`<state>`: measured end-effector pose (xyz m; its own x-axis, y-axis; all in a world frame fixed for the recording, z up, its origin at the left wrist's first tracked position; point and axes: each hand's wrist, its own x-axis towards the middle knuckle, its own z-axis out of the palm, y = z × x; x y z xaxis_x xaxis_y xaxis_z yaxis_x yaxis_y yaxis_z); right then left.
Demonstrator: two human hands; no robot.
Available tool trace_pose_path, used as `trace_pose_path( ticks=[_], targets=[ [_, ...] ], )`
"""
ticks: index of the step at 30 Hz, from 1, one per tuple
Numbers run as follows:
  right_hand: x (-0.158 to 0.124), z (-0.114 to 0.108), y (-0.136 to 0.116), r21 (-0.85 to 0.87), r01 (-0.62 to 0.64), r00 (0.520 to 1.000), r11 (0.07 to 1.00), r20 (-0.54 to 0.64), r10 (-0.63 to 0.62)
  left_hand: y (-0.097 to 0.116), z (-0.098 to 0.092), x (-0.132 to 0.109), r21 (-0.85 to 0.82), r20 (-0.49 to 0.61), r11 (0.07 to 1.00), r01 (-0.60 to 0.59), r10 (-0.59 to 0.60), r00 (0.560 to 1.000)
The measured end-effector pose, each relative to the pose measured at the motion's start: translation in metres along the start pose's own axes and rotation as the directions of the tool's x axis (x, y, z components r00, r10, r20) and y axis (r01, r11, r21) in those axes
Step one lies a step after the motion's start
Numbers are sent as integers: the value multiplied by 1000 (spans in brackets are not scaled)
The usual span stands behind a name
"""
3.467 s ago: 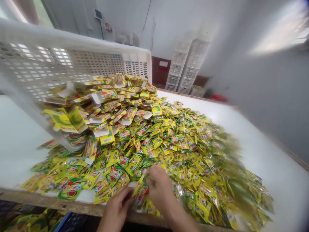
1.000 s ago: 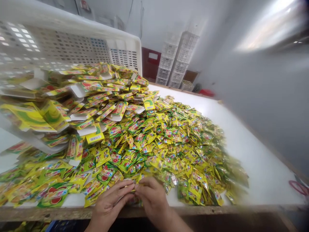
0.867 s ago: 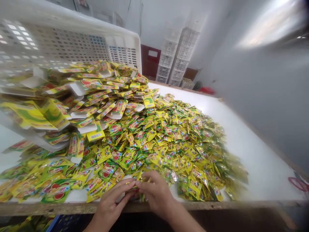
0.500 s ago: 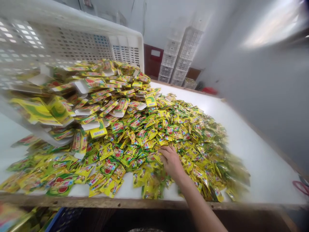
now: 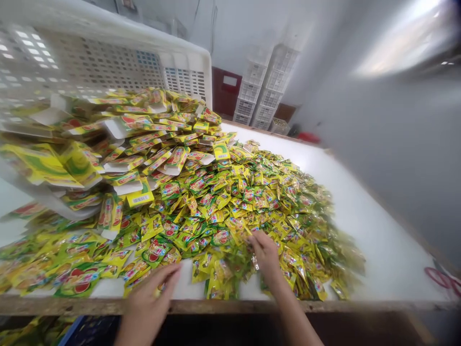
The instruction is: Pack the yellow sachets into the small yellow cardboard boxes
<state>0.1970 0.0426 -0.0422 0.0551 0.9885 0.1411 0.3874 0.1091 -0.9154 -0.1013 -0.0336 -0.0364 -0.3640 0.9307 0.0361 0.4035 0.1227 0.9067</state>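
Observation:
My right hand [image 5: 265, 252] is over the front of the heap of small yellow-and-green sachets [image 5: 223, 199], thumb and fingers pinched on a yellow sachet [image 5: 248, 229] that is partly hidden. A shiny bit shows below those fingers. My left hand [image 5: 153, 290] is at the table's front edge, fingers stretched out and thumb a little apart, with a touch of yellow visible in the gap. Whether that yellow lies behind the hand is hard to tell. Printed sachets [image 5: 81, 281] lie beside it on the left.
A white perforated crate [image 5: 187, 55] lies tipped at the left, with yellow cardboard boxes [image 5: 140, 139] spilling from it onto the white table [image 5: 382, 254]. Red-handled scissors [image 5: 437, 277] rest at the right. Below the edge stands a blue bin [image 5: 72, 331]; stacked crates [image 5: 266, 96] stand behind.
My left hand has come into view at the lower left. My right hand has drawn slightly back toward me and to the right, a yellow sachet now at its fingertips.

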Motion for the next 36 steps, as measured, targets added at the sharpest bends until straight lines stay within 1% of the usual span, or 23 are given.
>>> trace_pose_path(
  ticks=[1,3,5,6,7,9,11,14,17,19,21,24,25,27,28,29,30,31,32,33,34,35,36],
  targets=[
    [2,-5,1,11,-39,999,999,-36,39,7,25,7,-76,94,993,88,-81,992],
    [6,-13,0,77,-109,990,991,-81,115,22,72,20,-231,243,927,295,-238,940],
    [8,-14,-5,219,-185,977,958,-66,204,34,105,31,-295,263,881,370,-298,918],
    [8,-12,-9,292,-220,970,931,-31,239,38,115,35,-309,257,875,372,-300,919],
    [8,-7,-13,352,-254,964,901,19,264,41,121,38,-318,251,876,363,-292,923],
    [7,7,-21,407,-304,953,861,130,275,44,122,36,-354,258,869,345,-264,929],
    [6,24,-26,404,-348,934,846,223,277,45,113,29,-386,274,865,319,-222,936],
    [6,45,-31,357,-401,903,843,308,299,46,93,15,-426,296,848,315,-198,934],
    [7,54,-36,315,-419,886,851,347,308,50,78,7,-455,349,813,362,-211,913],
    [6,58,-39,301,-408,884,862,366,290,53,73,6,-462,361,807,368,-209,909],
    [3,63,-41,296,-378,894,877,363,263,55,70,5,-471,305,810,348,-221,926],
    [-7,74,-41,330,-296,934,896,295,200,58,68,4,-505,214,808,302,-222,951],
    [-11,78,-40,358,-279,941,891,286,180,58,65,5,-513,221,810,283,-193,956],
    [-17,85,-39,420,-323,919,848,354,175,58,56,9,-490,308,838,240,-92,947],
    [-18,86,-39,448,-365,904,816,381,195,56,48,13,-443,351,874,202,-38,936],
    [-19,86,-39,467,-407,890,785,395,226,54,39,18,-362,360,922,141,-1,933],
    [-19,85,-40,472,-438,882,765,390,264,51,27,25,-254,329,965,73,15,944],
    [-18,83,-40,456,-455,877,765,378,297,46,14,33,-132,255,991,19,16,967],
    [-17,81,-41,419,-453,878,787,363,312,40,-1,44,-15,137,1000,-6,8,991],
    [-16,79,-41,367,-427,888,827,343,306,32,-16,56,84,-7,996,7,-7,1000],
    [-16,77,-41,306,-377,905,874,322,278,24,-32,69,144,-144,988,51,-30,989],
    [-16,76,-40,243,-312,925,918,300,234,15,-47,84,185,-264,977,107,-56,963],
    [-17,77,-38,190,-244,943,951,276,187,5,-61,98,222,-356,961,163,-76,931]
  ],
)
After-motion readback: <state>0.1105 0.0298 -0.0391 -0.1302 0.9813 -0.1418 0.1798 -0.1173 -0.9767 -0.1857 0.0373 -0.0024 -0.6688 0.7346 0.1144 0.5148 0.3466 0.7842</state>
